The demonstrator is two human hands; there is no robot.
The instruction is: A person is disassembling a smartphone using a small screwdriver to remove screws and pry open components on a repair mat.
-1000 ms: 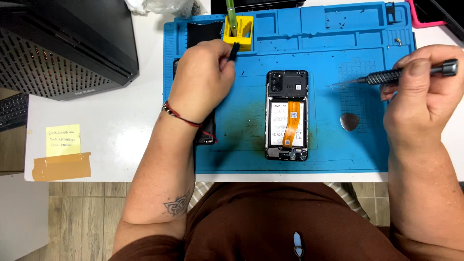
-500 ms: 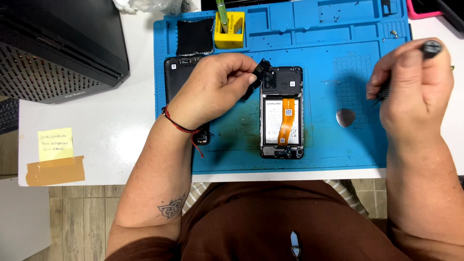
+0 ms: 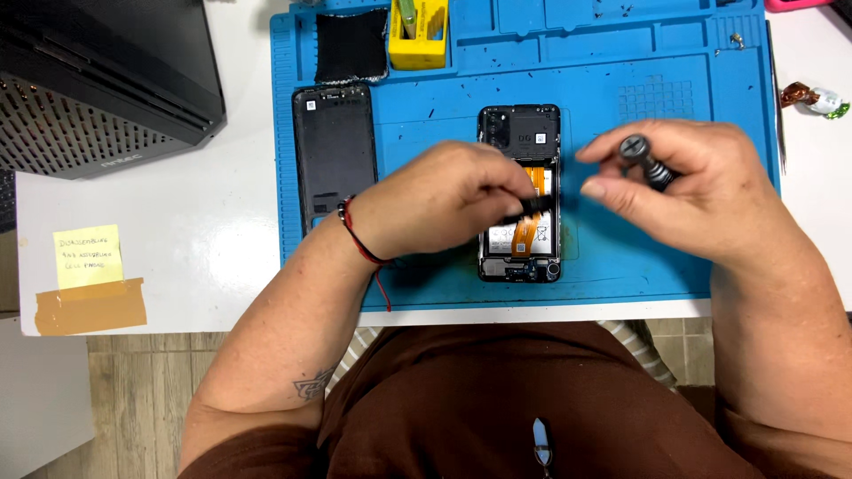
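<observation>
Already back cover (image 3: 335, 151) off, lying at mat (image 3: 674, 266) left edge; phone (image 3: 520, 191) open mid-mat. Your left hand (image 3: 448, 208) pinches black tool (image 3: 531, 206) over phone, right hand (image 3: 692, 191) grips screwdriver (image 3: 646, 161). Inner parts still in.

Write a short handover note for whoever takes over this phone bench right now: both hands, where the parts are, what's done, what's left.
Left hand: pinches a small dark tool over the opened phone.
Right hand: grips a screwdriver above the blue mat.
Parts: phone lies face down mid-mat; its black back cover lies apart to the left; yellow holder sits at the mat's top.
Done: back cover off, orange flex cable exposed.
Left: inner black plate still in place; cover not refitted.
</observation>
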